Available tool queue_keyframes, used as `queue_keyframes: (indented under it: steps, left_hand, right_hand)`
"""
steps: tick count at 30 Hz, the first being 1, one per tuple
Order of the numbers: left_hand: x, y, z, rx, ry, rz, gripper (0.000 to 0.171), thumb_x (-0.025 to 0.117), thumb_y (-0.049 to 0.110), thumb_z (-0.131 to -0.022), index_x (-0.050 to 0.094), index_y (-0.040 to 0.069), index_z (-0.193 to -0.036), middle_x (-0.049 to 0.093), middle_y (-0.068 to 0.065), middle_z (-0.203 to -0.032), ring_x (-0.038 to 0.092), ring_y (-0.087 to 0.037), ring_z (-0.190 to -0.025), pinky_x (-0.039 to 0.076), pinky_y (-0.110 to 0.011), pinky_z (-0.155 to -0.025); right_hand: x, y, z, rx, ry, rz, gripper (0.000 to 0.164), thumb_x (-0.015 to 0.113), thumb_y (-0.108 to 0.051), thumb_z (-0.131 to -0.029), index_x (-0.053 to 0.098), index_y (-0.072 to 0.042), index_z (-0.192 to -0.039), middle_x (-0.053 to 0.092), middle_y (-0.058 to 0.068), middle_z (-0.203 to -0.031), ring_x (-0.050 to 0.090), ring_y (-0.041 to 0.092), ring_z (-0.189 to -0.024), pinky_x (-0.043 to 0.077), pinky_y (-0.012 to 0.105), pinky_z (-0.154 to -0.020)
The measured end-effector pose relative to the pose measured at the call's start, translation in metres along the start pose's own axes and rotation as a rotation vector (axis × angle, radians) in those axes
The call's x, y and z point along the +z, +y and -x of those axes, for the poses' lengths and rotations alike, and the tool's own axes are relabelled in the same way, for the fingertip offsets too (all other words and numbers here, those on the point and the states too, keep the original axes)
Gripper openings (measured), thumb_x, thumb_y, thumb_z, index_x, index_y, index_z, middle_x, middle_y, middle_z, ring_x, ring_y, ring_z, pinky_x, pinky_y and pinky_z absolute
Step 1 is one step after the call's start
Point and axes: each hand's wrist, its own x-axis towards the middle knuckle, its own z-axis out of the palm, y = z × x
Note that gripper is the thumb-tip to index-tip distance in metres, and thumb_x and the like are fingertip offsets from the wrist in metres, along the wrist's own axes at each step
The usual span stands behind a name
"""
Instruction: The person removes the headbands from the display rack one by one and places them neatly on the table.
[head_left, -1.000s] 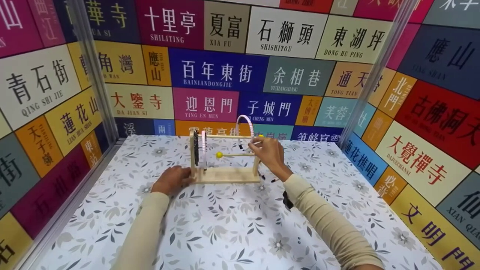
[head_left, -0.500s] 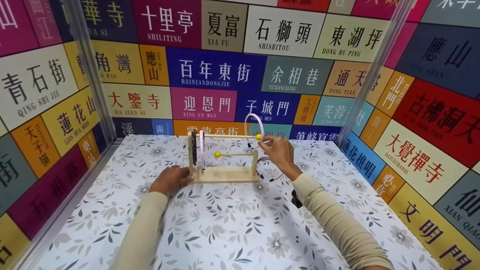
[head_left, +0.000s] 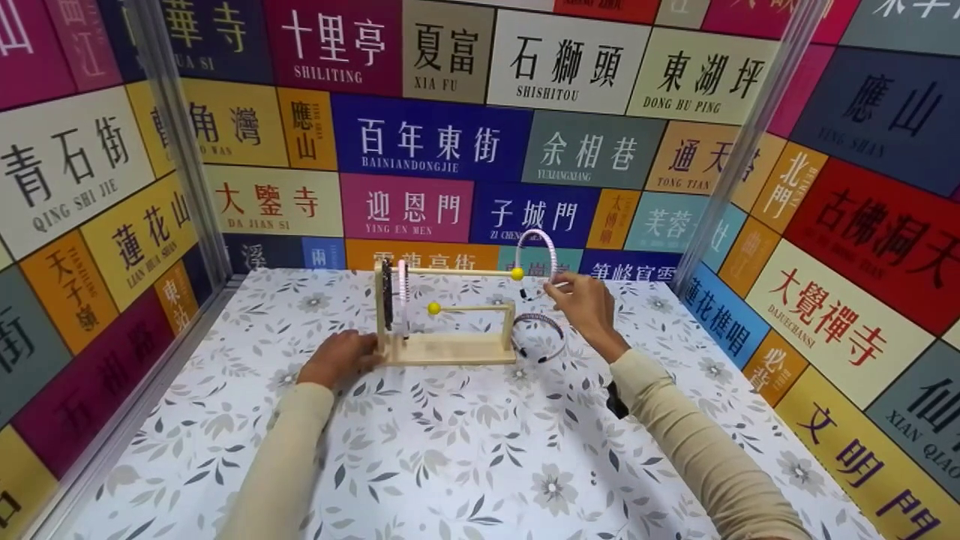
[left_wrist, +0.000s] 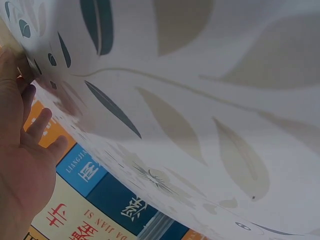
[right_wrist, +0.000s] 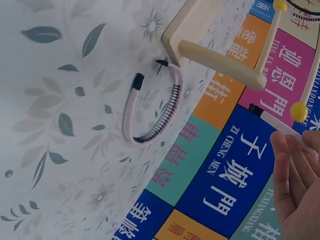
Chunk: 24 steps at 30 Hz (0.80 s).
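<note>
A wooden headband stand with two horizontal rods, each tipped with a yellow ball, stands on the table. My left hand holds the left end of its base; in the left wrist view the thumb and forefinger meet the wood, other fingers spread loosely. My right hand pinches a pale pink headband upright, just right of the upper rod's ball and apart from it. Hanging at the stand's left are a pink headband and a black one. Another headband lies on the table beside the right post.
A white cloth with a leaf and flower print covers the table. Panels with coloured street-name signs rise behind and on both sides. Metal corner posts join the panels.
My right hand has moved to the right with the pale pink headband, which has come off the upper rod past the yellow ball. My left hand stays at the stand's base.
</note>
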Motion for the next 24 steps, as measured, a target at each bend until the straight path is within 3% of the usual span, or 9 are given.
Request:
queue_keyframes:
  steps: [19,24]
  left_hand:
    - [-0.001,-0.001,0.000,0.037,0.008,0.010,0.031,0.071,0.032,-0.100,0.071,0.014,-0.125,0.072,-0.008,-0.110,0.066,-0.030,-0.101,0.054,-0.052,-0.096]
    - [0.000,0.000,0.001,0.038,0.014,-0.001,0.025,0.070,0.032,-0.101,0.072,0.015,-0.119,0.072,-0.004,-0.103,0.067,-0.027,-0.096,0.055,-0.050,-0.092]
  right_hand:
    - [-0.022,0.070,0.032,0.101,-0.005,0.017,0.028,0.072,-0.031,-0.099,0.079,-0.007,-0.111,0.080,0.011,-0.094,0.075,0.023,-0.064,0.041,0.028,-0.041]
    - [-0.026,0.086,0.043,0.136,-0.006,0.013,0.027,0.070,-0.029,-0.100,0.079,-0.006,-0.111,0.079,0.012,-0.092,0.075,0.028,-0.067,0.040,0.028,-0.040]
